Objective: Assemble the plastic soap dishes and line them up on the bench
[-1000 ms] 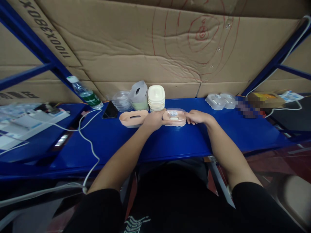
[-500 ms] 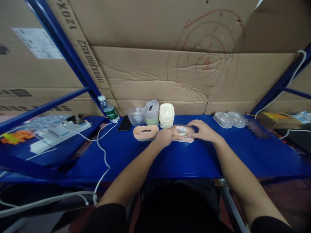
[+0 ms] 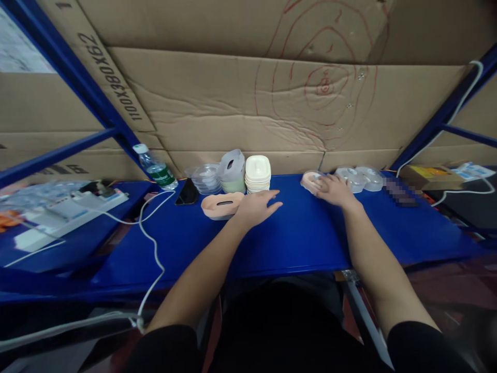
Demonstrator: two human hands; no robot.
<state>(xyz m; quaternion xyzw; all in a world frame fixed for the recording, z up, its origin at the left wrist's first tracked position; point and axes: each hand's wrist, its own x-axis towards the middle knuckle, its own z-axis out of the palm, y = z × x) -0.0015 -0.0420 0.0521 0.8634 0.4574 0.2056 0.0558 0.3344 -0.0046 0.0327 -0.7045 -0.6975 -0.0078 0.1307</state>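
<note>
My right hand [image 3: 337, 190] grips a small pink container with a clear lid [image 3: 309, 181] from its right side, at the back of the blue table. Some of that container is hidden under the fingers. My left hand [image 3: 256, 208] holds nothing, its fingers apart and pointing right. Just behind it stands a stack of cream square containers [image 3: 258, 168]. A peach oval holder with a slot [image 3: 221, 205] lies left of that hand, partly covered by the wrist. Right of my right hand sit lidded clear containers [image 3: 359, 178] side by side.
Nested clear lids [image 3: 205, 178] and a grey slotted holder [image 3: 232, 168] stand beside the cream stack. Further left are a phone [image 3: 187, 192], a water bottle [image 3: 157, 171] and a white cable [image 3: 155, 243]. Cardboard [image 3: 217, 98] walls off the back.
My right hand has carried the pink lidded container right and back, beside the clear ones. My left hand has let go of it and opened. The view has shifted slightly.
</note>
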